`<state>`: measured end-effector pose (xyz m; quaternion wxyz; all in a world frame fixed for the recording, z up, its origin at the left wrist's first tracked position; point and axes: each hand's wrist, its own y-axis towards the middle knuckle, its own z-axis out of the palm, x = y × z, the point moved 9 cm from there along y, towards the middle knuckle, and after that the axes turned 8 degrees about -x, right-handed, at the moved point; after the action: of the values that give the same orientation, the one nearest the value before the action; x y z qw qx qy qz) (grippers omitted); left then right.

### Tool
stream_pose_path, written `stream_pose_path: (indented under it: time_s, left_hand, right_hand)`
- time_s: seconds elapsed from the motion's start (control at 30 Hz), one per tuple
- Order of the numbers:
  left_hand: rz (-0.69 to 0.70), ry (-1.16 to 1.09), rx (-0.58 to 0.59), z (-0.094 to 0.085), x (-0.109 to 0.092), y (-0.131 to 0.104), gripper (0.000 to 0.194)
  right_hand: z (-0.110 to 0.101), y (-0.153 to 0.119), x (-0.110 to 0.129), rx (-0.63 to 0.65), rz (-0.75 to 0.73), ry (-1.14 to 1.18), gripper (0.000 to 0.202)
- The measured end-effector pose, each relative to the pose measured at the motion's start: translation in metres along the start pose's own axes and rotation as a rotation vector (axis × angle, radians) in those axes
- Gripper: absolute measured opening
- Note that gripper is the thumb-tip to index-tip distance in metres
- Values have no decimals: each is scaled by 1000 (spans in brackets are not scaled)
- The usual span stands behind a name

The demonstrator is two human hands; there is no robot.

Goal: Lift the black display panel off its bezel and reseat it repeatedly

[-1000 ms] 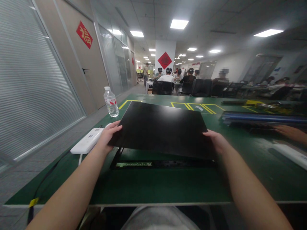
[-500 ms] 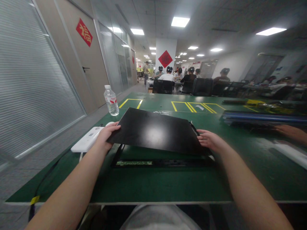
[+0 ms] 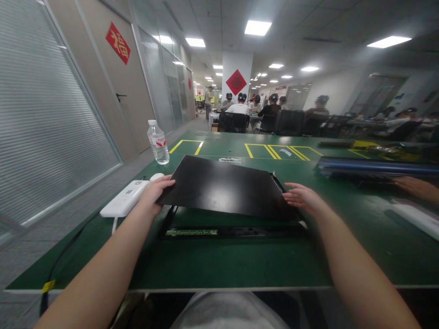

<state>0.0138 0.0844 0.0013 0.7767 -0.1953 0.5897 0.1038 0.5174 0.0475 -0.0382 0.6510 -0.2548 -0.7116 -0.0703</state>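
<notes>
A thin, glossy black panel [image 3: 222,185], like a screen sheet, is tilted above a black rectangular frame [image 3: 260,232]. Along the frame's near side shows a strip of green circuit board [image 3: 191,233]. My left hand [image 3: 156,194] grips the panel's left edge, thumb on top, and holds that side raised. The panel's right side sits low at the frame. By that right edge is my right hand [image 3: 303,198], fingers stretched out at the corner; whether they touch the panel I cannot tell. The panel hides most of the frame's inside.
A white box-shaped device [image 3: 125,198] with a cable lies left of my left hand, a water bottle [image 3: 158,142] behind it. Across the green table [image 3: 233,267], at right, are a long dark-blue object [image 3: 377,167] and another person's hand [image 3: 416,188]. People sit farther back.
The left side of the panel has shifted slightly right with my left hand. My right hand's fingers have spread a little. The view has tilted slightly.
</notes>
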Motion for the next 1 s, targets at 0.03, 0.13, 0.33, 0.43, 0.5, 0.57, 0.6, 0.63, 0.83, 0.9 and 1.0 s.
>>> stream_pose_path:
  time_s: [0.03, 0.13, 0.33, 0.43, 0.5, 0.57, 0.6, 0.63, 0.83, 0.9, 1.0]
  left_hand:
    - [-2, 12, -8, -1, 3, 2, 23]
    - [-2, 48, 11, 0, 9, 7, 24]
    - [3, 63, 13, -1, 9, 7, 31]
    - [-12, 74, 17, 1, 11, 4, 28]
    - [-13, 84, 20, 1, 13, 5, 26]
    - [-6, 88, 19, 1, 14, 7, 26]
    - [-5, 88, 17, 0, 15, 8, 27]
    - [-8, 89, 15, 0, 16, 9, 28]
    - [-26, 87, 9, 0, 18, 8, 26]
    - [-27, 90, 3, 1, 18, 7, 24]
    - [-30, 88, 15, 3, 19, 6, 22]
  right_hand:
    - [-2, 1, 0, -13, -3, -11, 40]
    - [-5, 4, -1, -46, -11, -61, 38]
    - [-9, 9, -2, -78, -50, -92, 32]
    - [-12, 11, -1, -95, -66, -109, 25]
    - [-13, 12, -1, -112, -76, -123, 22]
    - [-15, 13, 0, -126, -83, -132, 19]
    - [-15, 13, 0, -128, -85, -132, 18]
    - [-15, 13, 1, -130, -86, -131, 17]
    - [-16, 11, 3, -147, -90, -138, 12]
    - [-16, 10, 4, -149, -91, -152, 13]
    - [-16, 10, 4, -151, -96, -170, 15]
